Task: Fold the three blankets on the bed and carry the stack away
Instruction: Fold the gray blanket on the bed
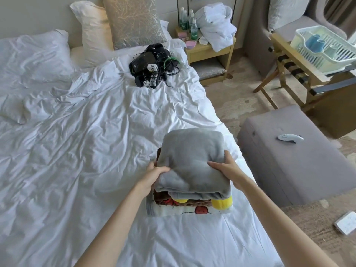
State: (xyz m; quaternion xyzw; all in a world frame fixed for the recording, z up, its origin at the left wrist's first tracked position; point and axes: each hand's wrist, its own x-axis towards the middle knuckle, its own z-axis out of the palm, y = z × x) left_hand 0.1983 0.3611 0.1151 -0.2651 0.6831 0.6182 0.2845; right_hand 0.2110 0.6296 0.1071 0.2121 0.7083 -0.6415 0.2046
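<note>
The stack (192,182) of three folded blankets sits on the bed (77,132), lower centre of the frame, close to the mattress's right edge. Top layer: grey blanket (192,157). Middle layer: brown blanket (192,202) with yellow and red patches showing at its near edge. Bottom layer: white blanket (185,211) with a red print. The layers are roughly aligned; the grey one overhangs the near edge slightly. The left hand (154,174) clasps the stack's left side, thumb on top of the grey blanket, fingers curled down the side. The right hand (225,166) clasps the right side in the same way, thumb lying across the top. The hands are apart, one on each flank of the stack. How far the fingers reach under it cannot be told. The sheet is white and heavily creased. Pillows (92,29) and a patterned cushion (133,20) stand at the headboard, upper left. A heap of black gear (146,62) with cables lies on the bed, upper centre. A nightstand (210,53) at upper centre-right carries bottles (187,20) and a crumpled white cloth (215,26). A grey ottoman (289,170) stands on the carpet right of the bed, with a white controller (290,138) on top. At upper right a luggage rack (289,74) bears a dish rack (327,60) holding blue cups (316,42). A small white box (345,222) lies on the floor, lower right.
</note>
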